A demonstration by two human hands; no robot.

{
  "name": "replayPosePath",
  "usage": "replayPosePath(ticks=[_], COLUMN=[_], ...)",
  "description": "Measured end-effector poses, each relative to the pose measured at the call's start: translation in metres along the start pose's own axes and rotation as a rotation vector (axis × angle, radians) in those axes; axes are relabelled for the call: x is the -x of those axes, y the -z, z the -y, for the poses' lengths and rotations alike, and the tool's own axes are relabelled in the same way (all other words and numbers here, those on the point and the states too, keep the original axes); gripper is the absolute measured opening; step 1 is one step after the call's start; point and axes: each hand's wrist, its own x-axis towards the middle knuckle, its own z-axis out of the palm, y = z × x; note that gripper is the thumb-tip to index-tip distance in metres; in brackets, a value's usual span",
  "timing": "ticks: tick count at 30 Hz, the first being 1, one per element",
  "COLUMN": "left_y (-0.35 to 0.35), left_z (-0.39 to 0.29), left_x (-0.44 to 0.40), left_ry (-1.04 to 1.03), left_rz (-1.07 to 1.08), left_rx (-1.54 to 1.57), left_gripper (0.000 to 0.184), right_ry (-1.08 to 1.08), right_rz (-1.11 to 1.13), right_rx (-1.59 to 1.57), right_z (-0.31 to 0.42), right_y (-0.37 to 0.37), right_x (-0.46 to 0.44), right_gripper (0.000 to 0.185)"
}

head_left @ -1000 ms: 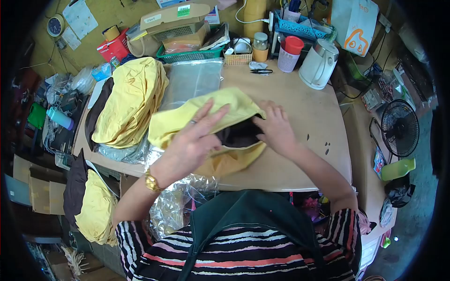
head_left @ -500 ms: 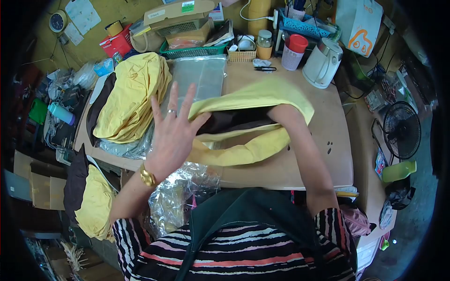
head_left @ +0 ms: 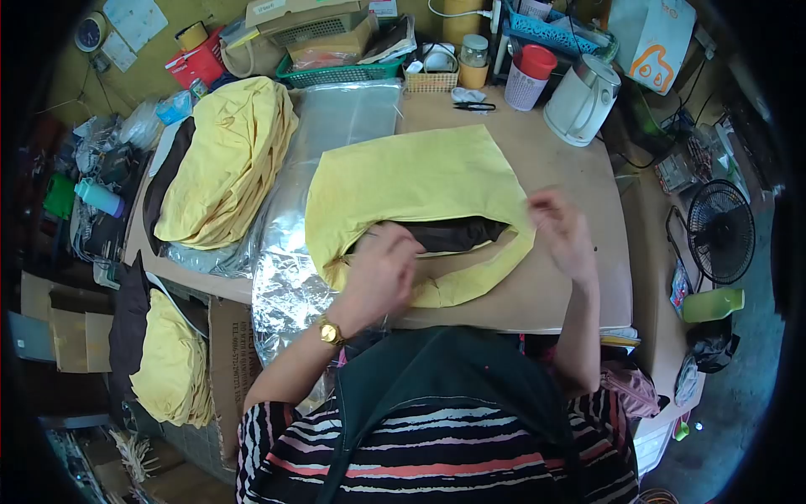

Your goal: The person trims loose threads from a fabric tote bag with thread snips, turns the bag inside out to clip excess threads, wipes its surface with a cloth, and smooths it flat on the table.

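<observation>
A yellow fabric bag (head_left: 420, 176) with a dark brown lining (head_left: 457, 235) lies flat on the table, its opening and curved strap towards me. My left hand (head_left: 378, 273), with a gold watch at the wrist, is at the left end of the opening. Its fingers are curled closed at the bag's edge; the fingertips are partly hidden. Just off the bag's right edge, my right hand (head_left: 564, 233) is raised with bent fingers, smeared by motion, and whether it touches the cloth cannot be made out.
Piled yellow bags (head_left: 227, 168) lie at the left on clear plastic sleeves (head_left: 336, 113). More yellow and brown bags (head_left: 172, 361) are stacked lower left. Along the back stand a green basket (head_left: 340, 76), black thread snips (head_left: 474, 107), a red-lidded cup (head_left: 531, 80) and a white kettle (head_left: 581, 101).
My right hand has come out of the bag and moved right. My left hand, spread before, has lowered and closed at the opening. The bag now lies flatter, spread out on the table.
</observation>
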Motion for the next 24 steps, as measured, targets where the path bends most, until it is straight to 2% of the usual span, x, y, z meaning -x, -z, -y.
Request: replayPosePath(ticks=[1, 3, 4, 5, 6, 7, 9, 10, 11, 13, 14, 15, 17, 18, 20, 21, 23, 24], left_y=[-0.02, -0.066, -0.085, -0.096, -0.104, -0.109, -0.121, -0.117, -0.111, -0.071, -0.051, -0.058, -0.07, -0.064, -0.048, -0.04, -0.024, -0.028], left_z=[-0.002, -0.004, -0.002, -0.003, -0.002, 0.005, 0.032, 0.036, 0.044, 0.036, 0.008, 0.006, 0.009, 0.009, 0.01, 0.01, 0.012, 0.025], left_x=[-0.003, -0.017, -0.032, -0.048, -0.066, -0.081, -0.103, -0.101, -0.097, -0.109, -0.115, -0.096, -0.046, -0.036, -0.019, -0.015, -0.009, 0.007], left_ry=[0.018, -0.007, -0.047, -0.054, 0.127, 0.315, 0.233, 0.225, 0.229, 0.321, 0.275, 0.278, -0.08, -0.073, -0.008, -0.003, 0.275, 0.26], left_rz=[0.054, 0.105, 0.102, 0.104, 0.261, 0.421, 0.472, 0.043, 0.052, 0.544, 0.695, 0.698, 0.273, 0.274, 0.366, 0.372, 0.47, 0.385], left_rx=[0.163, 0.369, 0.41, 0.413, 0.544, 0.67, 0.175, 0.507, 0.51, 0.29, 0.03, 0.032, 0.061, 0.061, 0.003, 0.005, -0.188, -0.153], left_gripper=[0.019, 0.017, 0.019, 0.019, 0.024, 0.029, 0.032, 0.034, 0.034, 0.036, 0.036, 0.036, 0.04, 0.04, 0.042, 0.042, 0.046, 0.048], right_ry=[-0.002, -0.426, -0.429, -0.267, -0.094, -0.091, 0.099, 0.166, 0.226, -0.314, -0.111, -0.114, 0.091, 0.091, 0.09, 0.084, 0.126, 0.13], right_rz=[0.001, -0.14, -0.147, -0.155, -0.159, -0.164, -0.158, -0.21, -0.271, -0.29, -0.392, -0.39, -0.399, -0.393, -0.007, -0.002, -0.067, -0.068], right_rx=[0.005, 0.158, 0.161, -0.071, -0.302, -0.305, -0.28, -0.161, -0.039, 0.169, 0.301, 0.3, 0.44, 0.436, 0.173, 0.169, 0.679, 0.681], right_z=[-0.02, -0.061, -0.069, -0.071, -0.068, -0.051, -0.01, -0.009, -0.009, 0.016, 0.001, -0.005, -0.013, -0.013, -0.009, -0.02, -0.046, -0.047], right_y=[0.002, -0.004, -0.015, -0.034, -0.048, -0.052, -0.051, -0.04, -0.028, -0.003, -0.007, -0.009, -0.014, -0.022, -0.049, -0.06, -0.078, -0.08], right_x=[0.005, 0.015, 0.018, 0.018, 0.015, 0.017, 0.027, 0.029, 0.03, 0.034, 0.037, 0.04, 0.05, 0.053, 0.056, 0.049, 0.025, 0.022], right_gripper=[0.037, 0.047, 0.047, 0.049, 0.052, 0.052, 0.047, 0.046, 0.045, 0.045, 0.039, 0.039, 0.033, 0.033, 0.032, 0.032, 0.036, 0.036])
